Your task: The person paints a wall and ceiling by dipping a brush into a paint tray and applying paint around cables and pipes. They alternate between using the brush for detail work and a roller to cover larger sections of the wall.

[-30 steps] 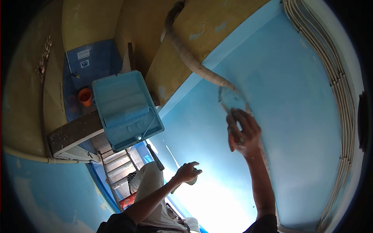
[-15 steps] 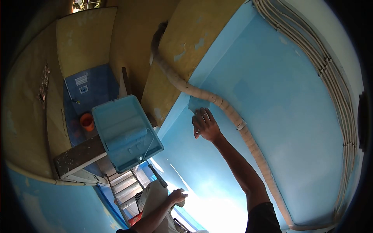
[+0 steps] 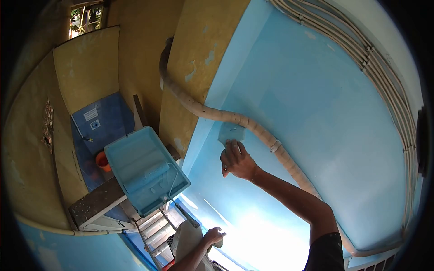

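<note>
My right hand point(image 3: 239, 161) grips a wide, flat paintbrush point(image 3: 231, 132) coated in light blue paint. The handle is mostly hidden in my fingers; its reddish end shows below the palm. The bristles lie against the light blue wall point(image 3: 289, 95), just under a wrapped tan pipe point(image 3: 235, 118). Low in the view, my left hand point(image 3: 212, 236) rests by my raised knee point(image 3: 187, 239), fingers loosely curled and partly apart, with nothing visible in them. A blue paint tray point(image 3: 135, 156) with a paint roller point(image 3: 147, 177) in it stands left of my right hand.
The tray sits by a dark wooden plank point(image 3: 97, 203). Below it is a ladder point(image 3: 156, 232). An orange bucket point(image 3: 102, 161) stands behind the tray. Thin conduits point(image 3: 384, 81) run down the right side. A yellow-brown wall section point(image 3: 194, 58) borders the blue one.
The view has shifted, so the scene sits lower and the tray slightly left. My right hand keeps the paintbrush on the wall under the pipe, its forearm now more level. My left hand stays near the knee.
</note>
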Demonstrator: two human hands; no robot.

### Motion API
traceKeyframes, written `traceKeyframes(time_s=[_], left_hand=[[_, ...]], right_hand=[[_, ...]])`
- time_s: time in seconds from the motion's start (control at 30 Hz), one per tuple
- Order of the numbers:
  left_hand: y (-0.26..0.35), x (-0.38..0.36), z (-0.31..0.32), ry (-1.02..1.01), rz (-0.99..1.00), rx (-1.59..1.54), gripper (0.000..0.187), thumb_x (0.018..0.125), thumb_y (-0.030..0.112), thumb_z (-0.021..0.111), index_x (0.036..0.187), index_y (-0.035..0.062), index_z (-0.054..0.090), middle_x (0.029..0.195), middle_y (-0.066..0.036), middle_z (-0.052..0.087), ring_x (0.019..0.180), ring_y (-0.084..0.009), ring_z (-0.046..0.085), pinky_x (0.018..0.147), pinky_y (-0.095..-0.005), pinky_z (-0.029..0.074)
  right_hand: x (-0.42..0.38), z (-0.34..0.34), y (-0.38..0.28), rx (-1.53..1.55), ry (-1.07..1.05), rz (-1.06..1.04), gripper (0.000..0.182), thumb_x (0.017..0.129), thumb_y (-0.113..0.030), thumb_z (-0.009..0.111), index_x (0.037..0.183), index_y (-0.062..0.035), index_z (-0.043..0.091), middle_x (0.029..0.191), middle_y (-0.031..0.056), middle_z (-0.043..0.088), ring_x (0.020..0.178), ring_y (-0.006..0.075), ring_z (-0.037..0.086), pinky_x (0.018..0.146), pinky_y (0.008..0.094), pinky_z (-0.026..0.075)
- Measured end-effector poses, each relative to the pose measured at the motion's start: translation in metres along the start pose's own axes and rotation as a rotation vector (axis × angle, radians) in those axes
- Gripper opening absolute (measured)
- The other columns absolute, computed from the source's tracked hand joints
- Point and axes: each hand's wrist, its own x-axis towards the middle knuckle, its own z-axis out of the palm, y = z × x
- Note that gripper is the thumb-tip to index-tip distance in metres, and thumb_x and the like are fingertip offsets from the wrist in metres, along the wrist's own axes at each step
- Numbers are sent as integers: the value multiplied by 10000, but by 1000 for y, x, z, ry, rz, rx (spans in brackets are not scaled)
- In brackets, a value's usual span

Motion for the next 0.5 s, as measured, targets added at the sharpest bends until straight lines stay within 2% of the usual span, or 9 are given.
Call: traceKeyframes(time_s=[0.03, 0.1, 0.17, 0.2, 0.3, 0.37, 0.43, 0.47, 0.5], left_hand=[[1, 0, -1, -15, -9, -2, 644, 861, 507, 691, 1289, 31, 627, 1276, -234, 646, 1223, -366, 603, 1045, -433, 471], [1, 1, 1, -37, -18, 10, 645, 860, 506, 692, 1288, 28, 628, 1282, -236, 642, 1229, -368, 598, 1049, -433, 468], [-1, 1, 1, 8, -11, 65, 648, 856, 497, 700, 1287, 19, 629, 1293, -241, 634, 1232, -373, 594, 1055, -433, 464], [-3, 0, -1, 3, -13, 73, 648, 856, 497, 700, 1287, 19, 629, 1293, -241, 634, 1232, -373, 594, 1055, -433, 464], [-3, -2, -6, -5, 6, 29, 673, 869, 479, 688, 1319, -12, 589, 1274, -259, 640, 1216, -381, 606, 1050, -436, 475], [-6, 0, -4, -13, 15, 35, 673, 875, 483, 678, 1321, -14, 587, 1291, -257, 630, 1225, -381, 599, 1053, -437, 472], [0, -5, -5, -25, 5, 37, 673, 878, 484, 673, 1321, -16, 586, 1295, -256, 628, 1227, -382, 597, 1054, -439, 470], [5, -7, -7, -31, -3, 52, 674, 881, 485, 668, 1321, -18, 585, 1300, -255, 626, 1229, -382, 595, 1056, -440, 468], [9, -10, -9, -40, -14, 40, 671, 885, 487, 659, 1322, -16, 585, 1311, -252, 619, 1236, -381, 590, 1060, -442, 464]], right_hand=[[3, 2, 5, -14, 83, -65, 572, 759, -536, 649, 873, 23, 689, 1103, 311, 679, 1065, 439, 630, 883, 494, 549], [4, -1, 12, -9, 73, -51, 595, 795, -571, 630, 870, 16, 695, 1099, 317, 679, 1070, 434, 628, 853, 472, 552], [0, -5, 10, -51, -114, -59, 612, 824, -595, 612, 882, 7, 706, 1110, 312, 682, 1062, 440, 638, 819, 445, 551], [-5, -8, 5, -49, -118, -50, 612, 824, -595, 612, 882, 7, 706, 1110, 312, 682, 1062, 440, 638, 819, 445, 551], [-15, -28, -8, -16, -146, 57, 567, 730, -564, 690, 822, -5, 688, 1005, 295, 691, 984, 406, 669, 779, 437, 567], [-14, -57, 2, 266, -292, 69, 394, 743, -415, 770, 836, -39, 697, 909, 209, 710, 852, 349, 690, 706, 388, 566], [-10, -86, 21, 503, -238, 300, 194, 722, -196, 804, 844, -84, 705, 802, 120, 704, 739, 284, 677, 646, 363, 555], [-1, -113, 39, 640, -262, 460, 175, 708, -50, 752, 869, -107, 715, 759, 62, 702, 703, 259, 675, 632, 361, 549], [2, -130, 59, 691, -215, 545, 201, 711, -3, 742, 886, -102, 725, 768, 72, 711, 701, 253, 676, 627, 338, 543]])
